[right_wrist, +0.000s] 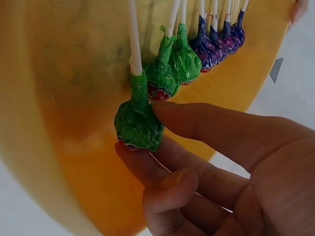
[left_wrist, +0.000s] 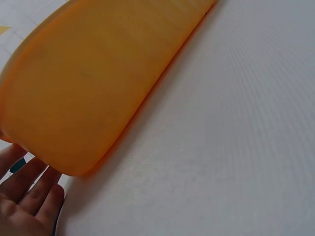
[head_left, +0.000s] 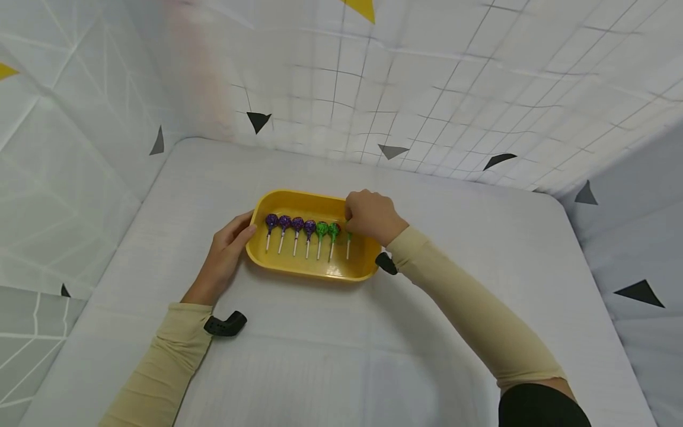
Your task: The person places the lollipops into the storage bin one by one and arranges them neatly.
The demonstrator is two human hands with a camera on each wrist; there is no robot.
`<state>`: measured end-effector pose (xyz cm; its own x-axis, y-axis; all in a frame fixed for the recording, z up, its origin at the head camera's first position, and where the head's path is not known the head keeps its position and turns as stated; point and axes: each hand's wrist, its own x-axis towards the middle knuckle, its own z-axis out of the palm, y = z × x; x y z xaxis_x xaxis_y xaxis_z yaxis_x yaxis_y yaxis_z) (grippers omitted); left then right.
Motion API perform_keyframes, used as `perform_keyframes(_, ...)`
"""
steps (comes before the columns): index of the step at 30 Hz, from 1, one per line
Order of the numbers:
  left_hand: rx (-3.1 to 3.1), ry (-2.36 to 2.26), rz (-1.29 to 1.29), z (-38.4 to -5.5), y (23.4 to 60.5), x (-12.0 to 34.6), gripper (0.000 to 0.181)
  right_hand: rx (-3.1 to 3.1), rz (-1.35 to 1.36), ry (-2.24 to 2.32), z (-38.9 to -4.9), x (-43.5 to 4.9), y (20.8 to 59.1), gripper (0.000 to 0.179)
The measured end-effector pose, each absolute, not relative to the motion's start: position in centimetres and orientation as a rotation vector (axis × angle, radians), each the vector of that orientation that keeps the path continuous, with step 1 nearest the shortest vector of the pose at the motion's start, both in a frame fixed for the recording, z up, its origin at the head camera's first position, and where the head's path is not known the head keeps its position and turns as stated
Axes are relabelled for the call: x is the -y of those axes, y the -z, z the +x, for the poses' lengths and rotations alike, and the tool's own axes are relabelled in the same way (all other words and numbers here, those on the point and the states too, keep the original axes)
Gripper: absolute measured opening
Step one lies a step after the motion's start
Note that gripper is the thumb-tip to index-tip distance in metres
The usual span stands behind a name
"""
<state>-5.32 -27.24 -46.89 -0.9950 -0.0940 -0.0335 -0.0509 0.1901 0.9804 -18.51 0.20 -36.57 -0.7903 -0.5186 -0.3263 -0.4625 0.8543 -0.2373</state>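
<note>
A yellow tray (head_left: pixel 341 274) with rounded corners stands on the white table. Inside it several purple-wrapped lollipops (head_left: pixel 297 224) lie in a row, sticks toward the person, with two green-wrapped lollipops (head_left: pixel 322 229) to their right. My left hand (head_left: pixel 226 252) holds the tray's left end, thumb at the rim and fingers against the outer wall. At the right end of the row, my right hand (head_left: pixel 373 216) pinches the head of a third green lollipop (right_wrist: pixel 139 123) between thumb and fingers. In the head view that hand hides the head of this lollipop; its stick (head_left: pixel 348 249) shows.
The white table (head_left: pixel 320 356) reaches out around the tray. Behind it rises a white wall covering (head_left: pixel 320 89) with grid lines and dark triangles. Dark wrist devices (head_left: pixel 226 324) sit at both sleeves.
</note>
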Motion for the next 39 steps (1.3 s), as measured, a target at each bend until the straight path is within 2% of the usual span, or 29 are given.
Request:
perform_keyframes(8,2.383,1.981,0.133,-5.3,47.0,27.4,0.054,-2.646,-0.771,0.081,-18.3,0.9,36.8,0.015)
perform_keyframes(14,2.391,1.987,0.153,-5.3,47.0,27.3,0.055,-2.653,-0.770,-0.016,-18.3,1.6,36.8,0.008)
perform_keyframes(32,2.403,1.991,0.165,-5.4,46.8,27.1,0.054,-2.659,-0.820,-0.102,-18.2,2.1,37.0,0.012)
perform_keyframes(39,2.402,1.982,0.162,-5.4,46.8,27.3,0.054,-2.637,-0.798,-0.093,-18.6,2.1,37.0,0.020)
